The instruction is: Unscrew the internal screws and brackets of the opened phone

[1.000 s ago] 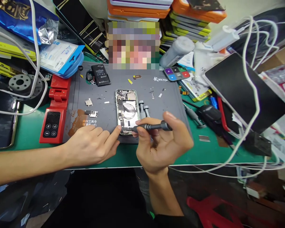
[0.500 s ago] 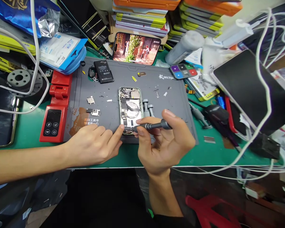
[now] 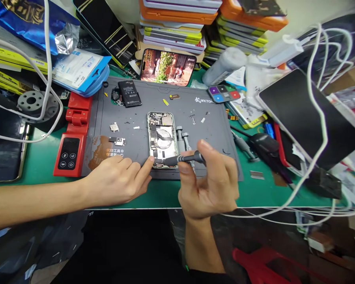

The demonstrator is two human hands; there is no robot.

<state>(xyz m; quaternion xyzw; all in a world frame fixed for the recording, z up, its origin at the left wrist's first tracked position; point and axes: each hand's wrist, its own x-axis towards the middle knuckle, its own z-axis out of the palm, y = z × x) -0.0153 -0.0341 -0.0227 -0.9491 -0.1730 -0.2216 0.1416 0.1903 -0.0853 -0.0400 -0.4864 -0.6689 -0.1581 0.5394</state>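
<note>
While half-curled left fingers point(image 3: 145, 169) touch the opened phone point(image 3: 165, 138), right fingers point(image 3: 188, 176) grip a screwdriver point(image 3: 174, 160).

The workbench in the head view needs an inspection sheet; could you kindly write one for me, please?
Surface: grey mat on a green table.
Things at work: opened phone, inner parts exposed; dark screwdriver-like tool.
Clutter: loose battery and small metal parts on the grey mat; red device at its left.
Hands: left hand has its index fingertip at the opened phone's lower left edge; right hand holds the tool, its tip at the phone's lower end, contact unclear.
Cables: white cables loop at both sides.
Surroundings: stacked cases behind a lit screen.
</note>
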